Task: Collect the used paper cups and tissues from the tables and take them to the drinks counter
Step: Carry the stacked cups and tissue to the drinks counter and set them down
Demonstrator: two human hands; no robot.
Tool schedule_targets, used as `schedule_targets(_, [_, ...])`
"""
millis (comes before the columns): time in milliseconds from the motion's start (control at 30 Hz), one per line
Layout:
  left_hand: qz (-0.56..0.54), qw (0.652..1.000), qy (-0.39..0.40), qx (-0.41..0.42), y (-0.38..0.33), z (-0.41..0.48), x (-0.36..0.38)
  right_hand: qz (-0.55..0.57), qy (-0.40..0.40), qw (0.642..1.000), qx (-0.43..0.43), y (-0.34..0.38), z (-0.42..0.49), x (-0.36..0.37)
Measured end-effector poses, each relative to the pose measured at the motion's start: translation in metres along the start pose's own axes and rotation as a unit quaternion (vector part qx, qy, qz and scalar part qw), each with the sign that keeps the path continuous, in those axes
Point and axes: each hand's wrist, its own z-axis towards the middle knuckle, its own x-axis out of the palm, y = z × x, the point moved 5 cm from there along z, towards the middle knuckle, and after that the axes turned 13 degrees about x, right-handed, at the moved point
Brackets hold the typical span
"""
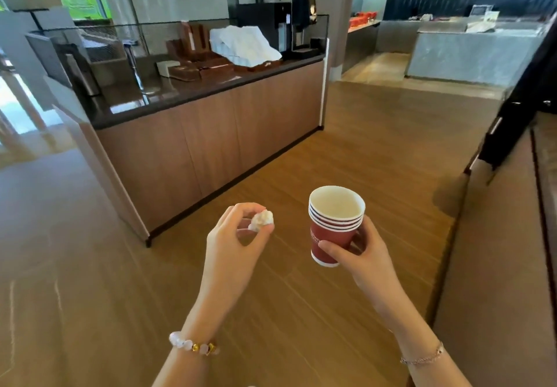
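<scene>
1. Head view: the left hand (238, 237) pinches a crumpled white tissue (262, 220) between thumb and curled fingertips, in the air above the wooden floor (376, 145).
2. The right hand (366, 255) curls round a nested stack of red paper cups (330, 236), upright, beside the tissue but apart from it.
3. Ahead on the left stands the dark worktop (180, 95) carrying a coffee machine (283, 22); both hands are well short of it.

Crumpled tissue (262, 220) in left hand (233, 245), stacked red cups (333, 225) in right hand (366, 254).
</scene>
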Motion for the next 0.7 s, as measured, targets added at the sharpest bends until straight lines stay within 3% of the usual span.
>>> schedule_targets(300, [-0.091, 0.987, 0.109, 0.076, 0.054, 0.11, 0.09, -0.013, -0.157, 0.988, 0.002, 0.007, 0.079, -0.03])
schedule_targets(700, [-0.247, 0.926, 0.251, 0.137, 0.08, 0.216, 0.199, -0.011, -0.344, 0.939, 0.023, 0.01, 0.137, -0.073])
